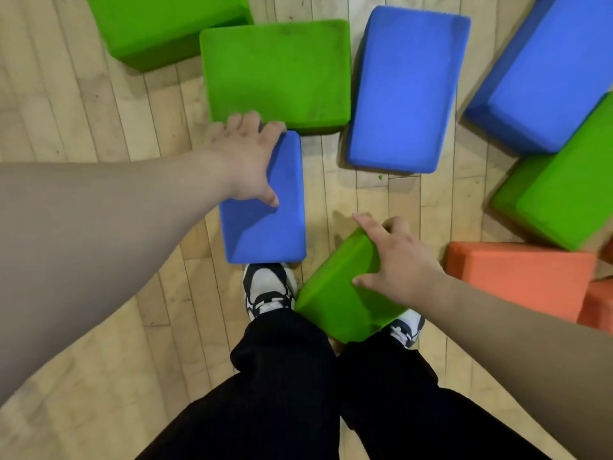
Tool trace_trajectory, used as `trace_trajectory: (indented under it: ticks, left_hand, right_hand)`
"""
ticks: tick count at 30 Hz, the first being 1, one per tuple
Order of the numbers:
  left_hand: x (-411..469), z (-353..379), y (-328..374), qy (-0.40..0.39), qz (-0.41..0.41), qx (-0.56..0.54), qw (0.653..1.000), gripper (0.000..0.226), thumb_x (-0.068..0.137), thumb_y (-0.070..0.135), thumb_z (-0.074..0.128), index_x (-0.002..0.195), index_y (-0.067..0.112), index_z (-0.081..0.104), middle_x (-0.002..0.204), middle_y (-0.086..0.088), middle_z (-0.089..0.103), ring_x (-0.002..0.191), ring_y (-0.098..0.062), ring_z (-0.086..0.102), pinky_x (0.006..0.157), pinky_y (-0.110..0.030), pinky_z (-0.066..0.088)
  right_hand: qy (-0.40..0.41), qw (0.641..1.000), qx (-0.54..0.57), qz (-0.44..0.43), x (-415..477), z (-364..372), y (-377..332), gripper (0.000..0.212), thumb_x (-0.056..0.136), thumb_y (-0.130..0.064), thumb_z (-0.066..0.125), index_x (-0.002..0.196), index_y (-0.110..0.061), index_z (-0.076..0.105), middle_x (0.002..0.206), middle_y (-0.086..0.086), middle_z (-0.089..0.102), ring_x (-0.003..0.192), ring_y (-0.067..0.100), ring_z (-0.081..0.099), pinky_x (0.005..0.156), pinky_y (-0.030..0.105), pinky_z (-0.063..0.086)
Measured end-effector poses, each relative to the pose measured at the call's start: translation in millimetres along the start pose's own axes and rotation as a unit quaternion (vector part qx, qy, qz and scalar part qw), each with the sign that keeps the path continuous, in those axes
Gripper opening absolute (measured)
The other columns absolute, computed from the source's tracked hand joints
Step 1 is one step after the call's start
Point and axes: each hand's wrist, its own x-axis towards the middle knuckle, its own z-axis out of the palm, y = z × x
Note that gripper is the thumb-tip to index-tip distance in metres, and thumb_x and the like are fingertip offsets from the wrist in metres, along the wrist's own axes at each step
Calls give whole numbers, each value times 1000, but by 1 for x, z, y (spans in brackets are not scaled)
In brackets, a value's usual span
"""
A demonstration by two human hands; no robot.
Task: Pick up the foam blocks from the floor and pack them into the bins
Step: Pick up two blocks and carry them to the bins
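Two bare forearms reach in from the lower left and lower right, above black trousers and a pair of white-and-dark shoes on a pale wooden plank floor.

The left hand grasps a small blue block: its fingers curl over the block's far corner and left edge, and its thumb presses on the top face. This block sits straight ahead of the left shoe and covers its toe in the view. Its far end overlaps the near edge of a flat green block.

The right hand clasps a tilted green block, with the thumb on the near face and the fingers wrapped over the far upper edge. That block lies slantwise across the right shoe and hides most of it. Whether either held block is clear of the floor cannot be told.

The other foam blocks lie on the floor beyond:
- A second green block is at the top left, touching the flat one.
- A large blue block lies just right of the flat green one.
- Another blue block is at the top right.
- A green block on the right leans against that top-right blue one.
- An orange block is just beyond the right wrist, with a further orange piece at the frame's edge
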Motion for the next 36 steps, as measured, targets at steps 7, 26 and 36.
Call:
trace_trajectory:
  ticks: [7, 26, 36]
  left_hand:
    - [-17, -12, 10, 43, 45, 0, 998, 126, 56, 73, 84, 157, 36, 18, 133, -15, 36, 124, -40, 44, 104, -50, 40]
    - [-338, -169, 90, 79, 125, -40, 988, 95, 82, 66, 65, 158, 48, 11, 129, 1, 48, 116, -27, 51, 97, -43, 48]
    - [-528, -292, 146, 118, 421, 138, 889, 94, 79, 65, 65, 158, 42, 18, 117, -1, 52, 99, -28, 54, 78, -43, 52]
  right_hand:
    - [26, 1000, -15, -2, -28, 6, 8, 113, 76, -72, 72, 155, -55, -6, 146, 8, 40, 131, 33, 47, 105, 47, 45]
    - [192, 934, 260, 155, -361, -98, -45, 97, 82, -45, 73, 160, -47, 14, 123, 0, 39, 123, 31, 50, 102, 39, 41]
    - [355, 811, 378, 272, -619, -88, -174, 99, 75, -48, 81, 159, -37, 29, 148, -8, 52, 133, 17, 47, 106, 30, 36]
